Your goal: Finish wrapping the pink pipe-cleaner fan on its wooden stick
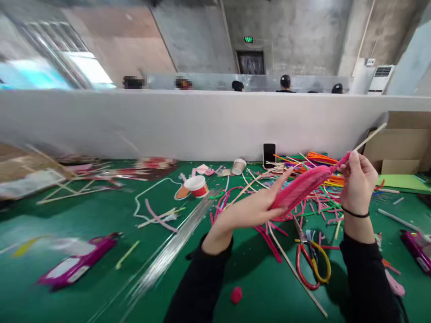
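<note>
Clock: centred on the pink petal-shaped piece [305, 187], twelve being away from the wearer.
Pink piece: held above the worktop [269, 291], between both hands.
Right hand [359, 179]: closed in a pinch at the piece's twisted end; a pale stick [372, 136] juts out toward two.
Left hand [249, 208]: digits spread along the near end; whether it is gripped cannot be told.
Twist risk: could be unwound if the right pinch were eased too soon.
Petal risk: outline could be bent by uneven pressure from the left hand.
Scissors risk: scissors [305, 249], at six, could be nudged by the right sleeve [365, 269] if that arm were lowered.
Surface: green, littered with coloured strips [313, 207] beneath the piece; clear strands [175, 244] at eight, red-and-white cup [200, 186] at nine.
Room: white partition [202, 123] at twelve, heads [285, 82] seen beyond, concrete wall [303, 31] behind.
</note>
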